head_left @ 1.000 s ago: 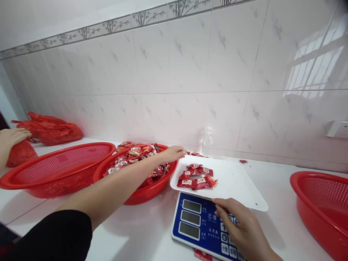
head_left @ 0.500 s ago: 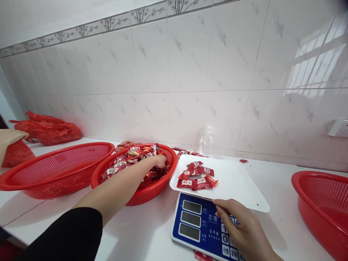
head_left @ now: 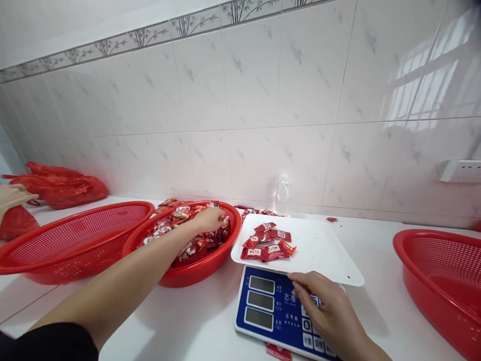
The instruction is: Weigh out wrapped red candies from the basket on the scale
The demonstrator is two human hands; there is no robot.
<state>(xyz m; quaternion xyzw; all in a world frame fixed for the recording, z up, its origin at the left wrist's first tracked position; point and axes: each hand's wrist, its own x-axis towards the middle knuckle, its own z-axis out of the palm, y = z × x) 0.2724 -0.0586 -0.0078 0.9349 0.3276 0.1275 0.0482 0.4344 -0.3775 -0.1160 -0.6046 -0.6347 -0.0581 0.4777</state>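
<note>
My left hand [head_left: 209, 219] is over the right side of a red plastic basket [head_left: 188, 281] full of red-wrapped snack packets [head_left: 191, 251]. Its fingers are closed on a small red packet [head_left: 225, 229] that shows at the fingertips. My right hand [head_left: 326, 300] lies over the keypad of a blue electronic scale [head_left: 280, 316]. Thumb and forefinger are drawn together at the near edge of a white tray [head_left: 319, 250]; whether they grip its rim is hard to see. Several red packets [head_left: 268, 245] lie in a cluster on the tray's left part.
Left stands another red basket [head_left: 75, 265], with red plastic bags [head_left: 62, 186] behind it. A third red basket [head_left: 432, 276] is at the right. A clear bottle [head_left: 283, 196] stands by the tiled wall, and a packet [head_left: 278, 352] pokes out beneath the scale.
My left hand has lifted slightly from among the packets, and a packet now shows at its fingertips. My right hand stays at the tray's edge. The whole view has shifted a little.
</note>
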